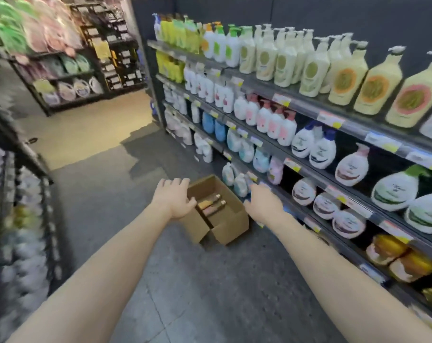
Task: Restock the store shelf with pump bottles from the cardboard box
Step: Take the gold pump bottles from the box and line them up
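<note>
An open brown cardboard box stands on the grey floor beside the shelf unit. Two or three bottles with gold caps lie inside it. My left hand reaches over the box's left rim, fingers spread, holding nothing. My right hand hovers at the box's right side, just in front of the low shelf edge, fingers apart and empty. The store shelf on the right carries rows of pump bottles in cream, white, pink and blue.
A dark shelf unit with blurred goods runs along the left. Another rack stands at the far end of the aisle. Grey tiled floor lies between the units. Refill pouches fill the low right shelf.
</note>
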A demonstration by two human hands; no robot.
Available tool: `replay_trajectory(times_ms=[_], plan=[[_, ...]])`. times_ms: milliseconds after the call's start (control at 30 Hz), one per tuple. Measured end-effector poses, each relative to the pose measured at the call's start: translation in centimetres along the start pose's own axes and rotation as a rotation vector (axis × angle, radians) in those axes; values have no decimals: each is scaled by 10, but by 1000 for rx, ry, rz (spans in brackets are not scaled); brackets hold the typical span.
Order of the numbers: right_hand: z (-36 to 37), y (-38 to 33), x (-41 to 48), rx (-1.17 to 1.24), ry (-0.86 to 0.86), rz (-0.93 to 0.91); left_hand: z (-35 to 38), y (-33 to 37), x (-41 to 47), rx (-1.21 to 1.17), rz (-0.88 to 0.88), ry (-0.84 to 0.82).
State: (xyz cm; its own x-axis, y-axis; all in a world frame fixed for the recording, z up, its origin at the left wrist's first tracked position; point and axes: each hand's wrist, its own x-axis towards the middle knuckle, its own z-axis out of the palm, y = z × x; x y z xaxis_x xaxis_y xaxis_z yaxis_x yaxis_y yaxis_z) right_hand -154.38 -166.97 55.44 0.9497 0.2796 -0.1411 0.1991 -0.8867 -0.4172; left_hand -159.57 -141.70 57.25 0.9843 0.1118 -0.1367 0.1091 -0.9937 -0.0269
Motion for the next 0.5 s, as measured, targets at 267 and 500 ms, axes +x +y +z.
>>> replay_trajectory(times_ms=[267,500], plan=[[76,-101,142,91,-118,135,37,-135,124,-40,23,-131],[117,-99,292,173,-161,280,70,-172,279,-52,115,-185]])
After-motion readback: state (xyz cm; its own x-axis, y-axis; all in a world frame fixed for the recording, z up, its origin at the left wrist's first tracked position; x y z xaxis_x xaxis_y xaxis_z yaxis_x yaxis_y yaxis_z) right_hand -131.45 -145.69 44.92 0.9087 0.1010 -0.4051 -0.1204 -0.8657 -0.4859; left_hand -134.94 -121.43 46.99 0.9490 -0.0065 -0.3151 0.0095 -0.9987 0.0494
